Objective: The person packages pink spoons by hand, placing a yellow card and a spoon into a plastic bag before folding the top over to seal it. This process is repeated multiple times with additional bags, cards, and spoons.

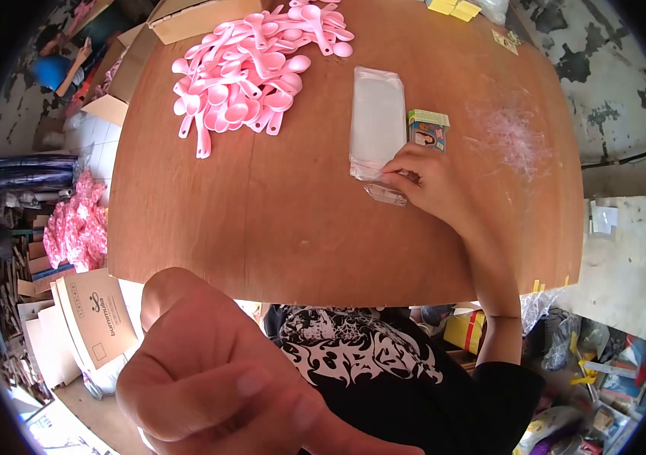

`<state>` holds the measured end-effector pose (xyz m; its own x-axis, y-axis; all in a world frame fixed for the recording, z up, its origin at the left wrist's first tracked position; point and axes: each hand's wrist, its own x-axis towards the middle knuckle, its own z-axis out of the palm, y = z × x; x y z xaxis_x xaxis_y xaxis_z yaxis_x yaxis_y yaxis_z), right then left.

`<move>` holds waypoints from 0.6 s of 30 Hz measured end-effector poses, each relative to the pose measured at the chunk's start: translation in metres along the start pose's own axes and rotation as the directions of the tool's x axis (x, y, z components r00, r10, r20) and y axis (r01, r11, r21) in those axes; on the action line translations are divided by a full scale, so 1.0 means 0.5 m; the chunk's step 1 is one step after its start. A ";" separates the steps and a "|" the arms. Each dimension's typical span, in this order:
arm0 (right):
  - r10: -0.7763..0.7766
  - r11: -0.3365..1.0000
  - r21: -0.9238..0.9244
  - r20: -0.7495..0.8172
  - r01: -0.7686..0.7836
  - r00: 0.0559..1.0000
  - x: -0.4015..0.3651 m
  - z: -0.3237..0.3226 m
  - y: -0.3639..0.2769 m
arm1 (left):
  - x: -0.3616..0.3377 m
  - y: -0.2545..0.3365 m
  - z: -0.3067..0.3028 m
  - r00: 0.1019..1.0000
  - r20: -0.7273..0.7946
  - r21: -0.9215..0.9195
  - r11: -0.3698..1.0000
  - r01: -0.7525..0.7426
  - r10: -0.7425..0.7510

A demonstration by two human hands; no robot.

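Note:
My left hand (pixel 209 364) looms large at the lower left, close to the camera. Its fingers are curled in and one digit stretches towards the bottom edge; nothing shows in it. Over the table's right half, my right hand (pixel 431 178) has thumb and forefinger pinched at the lower end of a stack of clear plastic bags (pixel 378 114). Just below those fingertips lies a small clear plastic piece (pixel 386 194). A small green and blue box (pixel 428 129) stands beside the stack, partly covered by my right hand.
Pink spoons (pixel 243 80) are heaped at the back left of the brown table (pixel 300 235), near an open carton (pixel 202 19). Thin plastic strands (pixel 516 136) lie to the right. Yellow packets (pixel 453 7) sit at the back. Another person (pixel 54 70) is at the upper left.

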<state>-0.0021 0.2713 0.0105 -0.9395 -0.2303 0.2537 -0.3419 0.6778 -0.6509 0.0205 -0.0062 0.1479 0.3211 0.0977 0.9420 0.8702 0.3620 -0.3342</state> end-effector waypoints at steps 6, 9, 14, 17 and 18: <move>0.024 1.000 -0.003 -0.025 -0.024 0.999 -0.004 -0.003 0.000 | 0.032 -0.065 -0.094 0.873 0.443 -0.434 0.901 0.009 0.205; 0.051 0.999 0.021 -0.047 -0.050 0.998 0.002 -0.002 -0.007 | -0.001 -0.004 -0.091 0.813 0.572 -0.343 0.869 0.358 -0.109; 0.054 0.998 0.040 -0.123 -0.050 0.991 0.001 -0.026 -0.044 | -0.083 -0.013 0.002 0.598 0.731 -0.124 0.798 0.590 -0.329; 0.081 0.986 0.151 -0.037 -0.075 0.996 0.000 -0.028 -0.068 | -0.170 -0.072 0.094 0.643 0.766 -0.353 0.823 0.445 -0.019; 0.138 0.923 0.355 0.056 -0.149 0.989 -0.001 -0.024 -0.074 | -0.198 -0.060 0.112 0.677 0.735 -0.322 0.892 0.317 0.025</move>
<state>0.0116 0.2547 0.0433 -0.9774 -0.1735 0.1207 -0.1833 0.4116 -0.8927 -0.0581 0.0251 0.0666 -0.0359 0.7566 0.6529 0.9984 0.0554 -0.0093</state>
